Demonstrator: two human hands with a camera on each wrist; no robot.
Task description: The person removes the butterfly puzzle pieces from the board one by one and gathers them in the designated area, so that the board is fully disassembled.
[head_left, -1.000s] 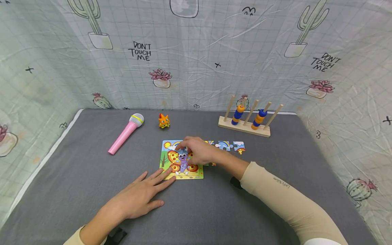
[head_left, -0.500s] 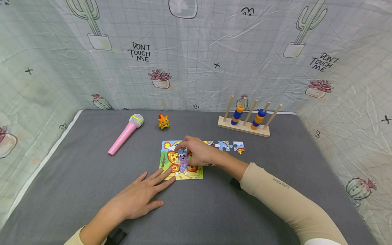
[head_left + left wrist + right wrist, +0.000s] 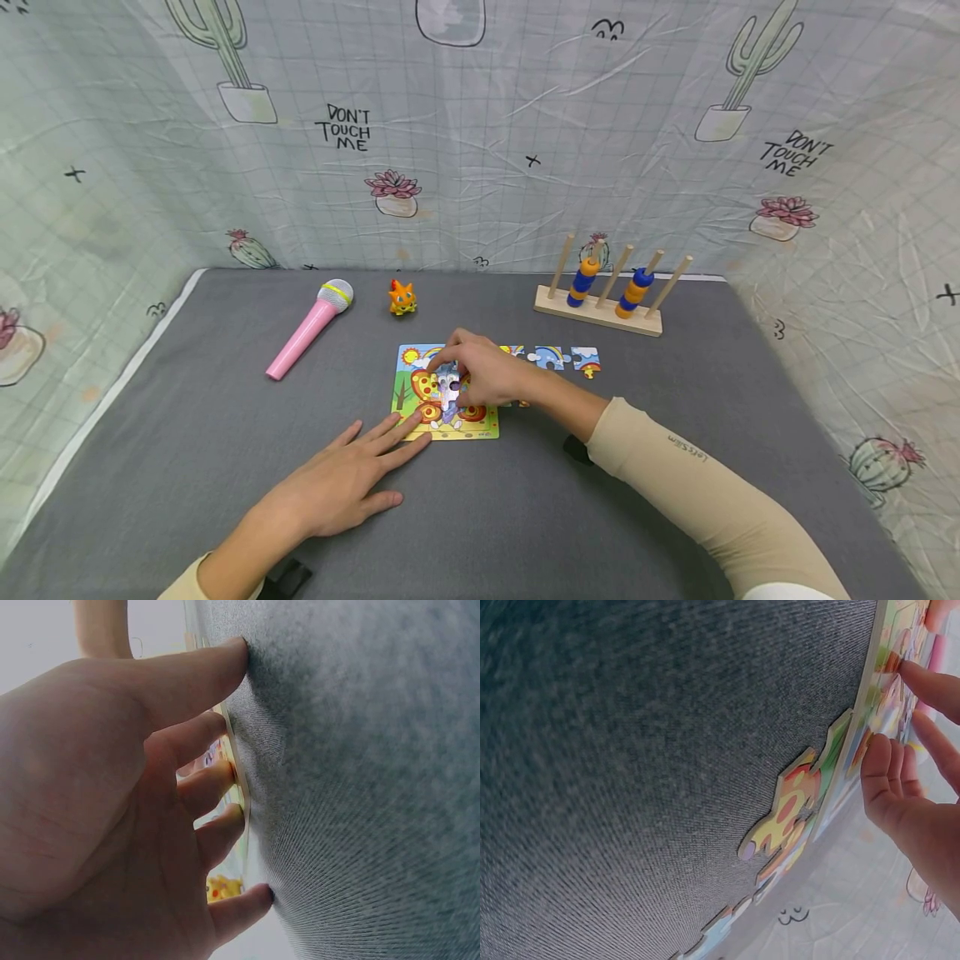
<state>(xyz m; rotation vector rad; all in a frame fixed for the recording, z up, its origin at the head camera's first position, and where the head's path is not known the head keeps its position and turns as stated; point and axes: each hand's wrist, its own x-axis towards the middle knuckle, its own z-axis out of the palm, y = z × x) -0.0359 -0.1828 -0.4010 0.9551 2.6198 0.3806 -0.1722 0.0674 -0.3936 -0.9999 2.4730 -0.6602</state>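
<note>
A butterfly jigsaw puzzle [image 3: 402, 396] lies in its tray at the middle of the table. My right hand [image 3: 491, 371] is over it, thumb and index finger pinching a middle puzzle piece [image 3: 449, 387] with part of the butterfly's body. That piece is tilted and catches the light. In the right wrist view, the other fingers of the right hand [image 3: 922, 817] are curled. My left hand [image 3: 337, 485] lies spread at the lower left, with some fingertips on the tray's edge. The left wrist view shows its thumb [image 3: 202, 675] down on the cloth. My right hand covers the puzzle's upper right.
Several loose puzzle pieces [image 3: 549, 357] lie right of the tray, partly behind my right wrist. A wooden peg stand [image 3: 597, 310] with blue and orange rings stands behind them. A pink toy microphone [image 3: 303, 335] and a small orange toy figure [image 3: 402, 297] lie at the back left.
The middle piece under my right fingers has gone from lying flat to tilted, and now shines whitish. The right hand barely moved, and the left hand stays in place.
</note>
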